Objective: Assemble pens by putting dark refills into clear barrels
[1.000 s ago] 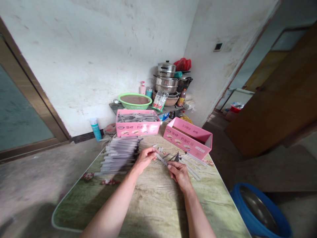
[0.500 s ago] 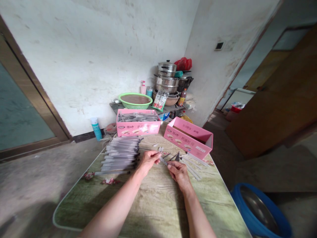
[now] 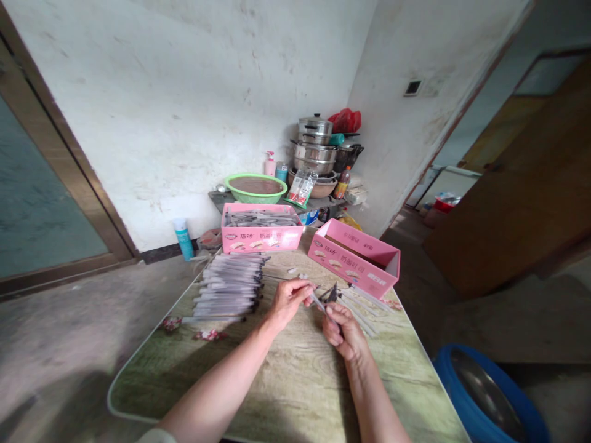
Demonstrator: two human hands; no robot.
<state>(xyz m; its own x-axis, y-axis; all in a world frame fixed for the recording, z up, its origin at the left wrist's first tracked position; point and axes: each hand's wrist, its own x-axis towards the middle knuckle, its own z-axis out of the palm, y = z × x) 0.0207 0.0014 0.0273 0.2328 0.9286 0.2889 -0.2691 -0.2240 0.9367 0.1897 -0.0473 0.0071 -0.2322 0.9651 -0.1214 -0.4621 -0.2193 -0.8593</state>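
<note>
Over the middle of the table, my left hand (image 3: 290, 300) pinches the far end of a thin translucent pen (image 3: 318, 302). The fingers of my right hand (image 3: 344, 329) are closed round its nearer end, so the pen slants between both hands. To the left lies a row of similar pens (image 3: 228, 288) with dark ends, side by side. Just beyond my right hand is a small heap of black pointed parts (image 3: 331, 293). Translucent tubes (image 3: 360, 312) lie loose to its right. Small whitish pieces (image 3: 292, 271) are scattered beyond my left hand.
A pink box (image 3: 263, 239) filled with pens or tubes stands at the table's back; another pink box (image 3: 354, 258) sits at an angle to its right. Behind are a green basin (image 3: 256, 195) and stacked steel pots (image 3: 314, 151). A blue tub (image 3: 489, 394) stands on the floor at right.
My right hand has turned and drawn slightly nearer and to the right, showing more of the pen between my hands. The whole view has shifted a little.
</note>
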